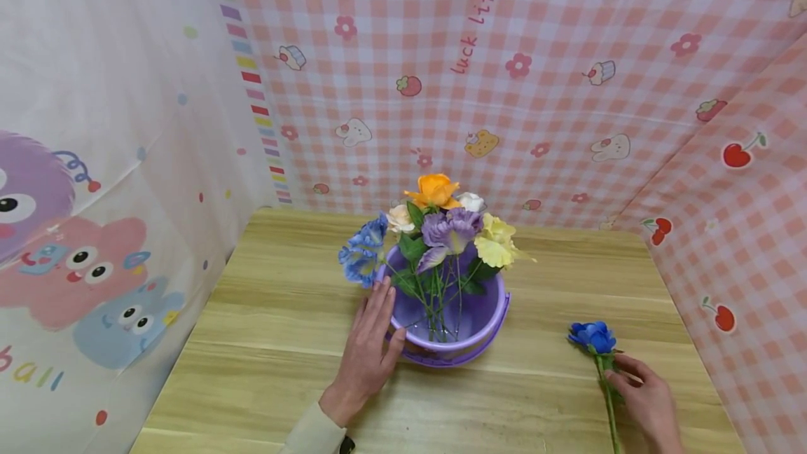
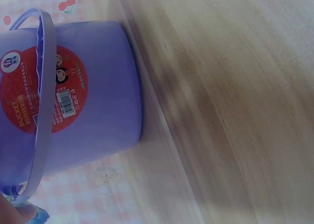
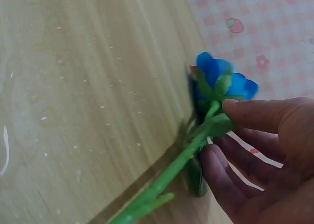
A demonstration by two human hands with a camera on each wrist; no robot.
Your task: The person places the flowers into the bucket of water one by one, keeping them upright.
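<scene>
A purple bucket (image 1: 498, 324) stands on the table holding several artificial flowers: an orange rose (image 1: 435, 191), a purple flower (image 1: 450, 230), a yellow one (image 1: 496, 240), a light blue one (image 1: 363, 251) and pale blooms. My left hand (image 1: 368, 345) rests against the bucket's left rim with its fingers straight. At the right, my right hand (image 1: 646, 394) pinches a dark blue flower (image 1: 592, 337) just below the bloom. In the right wrist view, the thumb lies at the green stem (image 3: 171, 172) with the other fingers beneath a leaf. The flower is low over the tabletop.
A wood-grain table (image 1: 284, 314) carries the bucket. Behind it hangs a pink checked cloth (image 1: 391, 118), which continues down the right side. A white cartoon-printed cloth (image 1: 157, 160) hangs at the left. The bucket's handle (image 2: 46, 96) hangs down along its side.
</scene>
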